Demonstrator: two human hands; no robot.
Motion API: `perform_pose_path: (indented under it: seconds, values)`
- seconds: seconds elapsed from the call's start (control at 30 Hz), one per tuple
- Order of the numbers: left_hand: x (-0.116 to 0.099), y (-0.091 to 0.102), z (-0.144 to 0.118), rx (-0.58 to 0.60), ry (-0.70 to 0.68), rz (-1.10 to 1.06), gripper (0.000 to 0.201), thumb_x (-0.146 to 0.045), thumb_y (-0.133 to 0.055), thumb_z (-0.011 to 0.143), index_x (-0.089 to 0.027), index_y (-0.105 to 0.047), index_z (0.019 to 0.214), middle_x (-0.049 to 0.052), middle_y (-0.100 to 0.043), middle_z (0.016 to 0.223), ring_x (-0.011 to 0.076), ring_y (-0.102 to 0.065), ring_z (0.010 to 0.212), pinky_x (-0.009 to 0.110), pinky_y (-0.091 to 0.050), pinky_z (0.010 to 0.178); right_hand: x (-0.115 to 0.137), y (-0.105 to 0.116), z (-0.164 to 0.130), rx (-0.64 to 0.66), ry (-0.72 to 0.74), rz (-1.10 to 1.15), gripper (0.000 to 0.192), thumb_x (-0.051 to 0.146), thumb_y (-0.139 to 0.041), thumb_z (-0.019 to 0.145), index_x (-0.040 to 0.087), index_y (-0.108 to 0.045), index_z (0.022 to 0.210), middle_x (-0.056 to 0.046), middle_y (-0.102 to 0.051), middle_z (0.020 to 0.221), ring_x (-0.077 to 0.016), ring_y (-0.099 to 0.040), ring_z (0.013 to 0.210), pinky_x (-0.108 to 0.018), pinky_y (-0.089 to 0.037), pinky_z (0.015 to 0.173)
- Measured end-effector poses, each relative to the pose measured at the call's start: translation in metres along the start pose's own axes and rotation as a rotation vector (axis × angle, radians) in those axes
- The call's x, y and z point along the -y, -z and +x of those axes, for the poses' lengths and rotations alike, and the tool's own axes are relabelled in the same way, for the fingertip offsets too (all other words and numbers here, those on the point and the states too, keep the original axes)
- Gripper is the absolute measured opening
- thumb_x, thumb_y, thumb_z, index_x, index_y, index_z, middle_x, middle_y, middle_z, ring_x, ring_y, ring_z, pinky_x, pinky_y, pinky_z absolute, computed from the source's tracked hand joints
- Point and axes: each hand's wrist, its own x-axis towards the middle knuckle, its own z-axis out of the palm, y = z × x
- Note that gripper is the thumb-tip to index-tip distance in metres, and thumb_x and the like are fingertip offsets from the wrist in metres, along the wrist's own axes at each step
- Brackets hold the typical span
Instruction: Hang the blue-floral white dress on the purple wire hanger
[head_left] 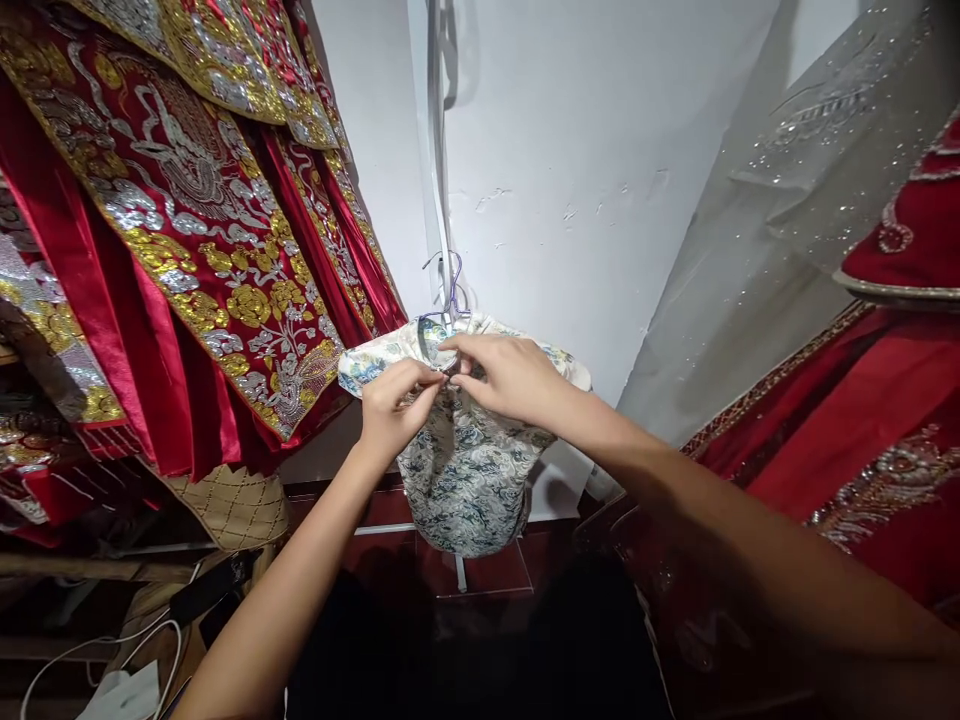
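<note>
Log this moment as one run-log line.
left hand: pinching collar | right hand: pinching collar | garment: pale patterned, on hanger | left: red embroidered robes

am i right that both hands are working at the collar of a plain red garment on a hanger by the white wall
Not quite: the garment is pale with a blue-green pattern, not plain red, as the head view shows. The rest holds: left hand and right hand are at its collar, on a hanger by the white wall.

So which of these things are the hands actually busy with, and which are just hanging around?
In hand:
- left hand and right hand, both pinching the collar
- small patterned garment
- hanger it hangs on

Just around:
- red and gold robes, at left
- red dress, at right
- silver veil
- white cable, lower left
</note>
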Motion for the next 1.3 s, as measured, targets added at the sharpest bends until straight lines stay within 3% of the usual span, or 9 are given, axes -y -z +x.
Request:
perform_pose_path:
  seconds: [0.23,0.37,0.57,0.67,0.77,0.87,1.07,1.2,1.3]
  values:
    - [-0.003,-0.010,0.003,-0.021,-0.014,-0.057,0.005,-0.014,-0.064,0.087,-0.018,-0.065,0.084,0.003,-0.065,0.077,0.0140,-0.062,0.072,0.027,-0.050,0.065,-0.006,0.009,0.011,0.027,0.013,0.072,0.013,0.024,-0.060,0.086,0.018,-0.067,0.077,-0.002,-0.064,0.074,-0.0162,-0.054,0.071,-0.028,-0.032,0.063]
    - [0.003,-0.031,-0.014,-0.130,0.003,-0.083,0.005,-0.014,-0.064,0.088,-0.019,-0.065,0.089,0.004,-0.065,0.079,0.0147,-0.062,0.073,0.028,-0.049,0.064,-0.007,0.015,0.011,0.040,-0.023,0.351,0.014,0.026,-0.063,0.085,0.016,-0.067,0.076,-0.001,-0.061,0.068,-0.0141,-0.053,0.065,-0.028,-0.035,0.061]
    - [0.004,-0.063,-0.084,0.194,0.115,-0.094,0.009,-0.021,-0.057,0.093,-0.021,-0.065,0.089,0.006,-0.065,0.082,0.0188,-0.064,0.082,0.033,-0.051,0.073,-0.026,0.048,0.012,-0.394,-0.141,0.752,0.018,0.035,-0.071,0.083,0.018,-0.065,0.079,0.001,-0.058,0.068,-0.0120,-0.050,0.062,-0.027,-0.041,0.060]
    - [0.000,-0.064,-0.105,0.205,0.213,-0.070,0.009,-0.024,-0.059,0.092,-0.021,-0.064,0.099,0.008,-0.065,0.095,0.0216,-0.062,0.095,0.037,-0.050,0.084,-0.037,0.065,0.000,-0.463,-0.126,0.821,0.016,0.033,-0.074,0.081,0.020,-0.065,0.078,-0.002,-0.060,0.081,-0.0152,-0.056,0.079,-0.029,-0.046,0.072]
    - [0.002,-0.057,-0.091,0.037,0.314,-0.027,0.024,-0.028,-0.061,0.091,-0.023,-0.059,0.114,0.010,-0.061,0.112,0.0239,-0.058,0.109,0.041,-0.047,0.095,-0.040,0.071,-0.029,-0.349,-0.205,1.078,0.019,0.039,-0.066,0.085,0.022,-0.059,0.078,-0.003,-0.059,0.089,-0.0208,-0.060,0.092,-0.035,-0.048,0.082]
    - [0.020,-0.051,-0.056,-0.124,0.409,0.028,0.040,-0.032,-0.060,0.091,-0.023,-0.049,0.128,0.013,-0.052,0.128,0.0259,-0.049,0.124,0.044,-0.040,0.106,-0.033,0.068,-0.068,-0.290,-0.324,1.184,0.022,0.042,-0.058,0.087,0.025,-0.052,0.074,-0.002,-0.046,0.069,-0.0218,-0.055,0.074,-0.038,-0.047,0.071]
    - [0.083,-0.047,0.004,-0.075,0.563,0.070,0.069,-0.038,-0.067,0.083,-0.024,-0.037,0.143,0.016,-0.035,0.150,0.0311,-0.027,0.144,0.050,-0.021,0.118,-0.034,0.046,-0.131,-0.097,-0.563,1.305,0.025,0.045,-0.056,0.080,0.026,-0.049,0.067,-0.001,-0.032,0.056,-0.0216,-0.039,0.059,-0.036,-0.035,0.059]
    - [0.118,-0.050,0.020,0.096,0.803,-0.052,0.054,-0.032,-0.077,0.067,-0.022,-0.062,0.118,0.012,-0.045,0.146,0.0363,-0.029,0.142,0.049,-0.025,0.115,-0.041,0.023,-0.141,0.264,-0.563,1.418,0.025,0.042,-0.061,0.075,0.023,-0.052,0.061,0.001,-0.032,0.049,-0.0181,-0.034,0.054,-0.035,-0.033,0.061]
    - [0.127,-0.053,0.015,0.143,0.971,-0.186,0.016,-0.031,-0.064,0.076,-0.016,-0.066,0.078,0.011,-0.068,0.102,0.0317,-0.057,0.111,0.043,-0.044,0.099,-0.052,0.003,-0.136,0.313,-0.590,1.416,0.022,0.037,-0.063,0.079,0.020,-0.057,0.065,-0.001,-0.043,0.059,-0.0176,-0.040,0.060,-0.033,-0.034,0.064]
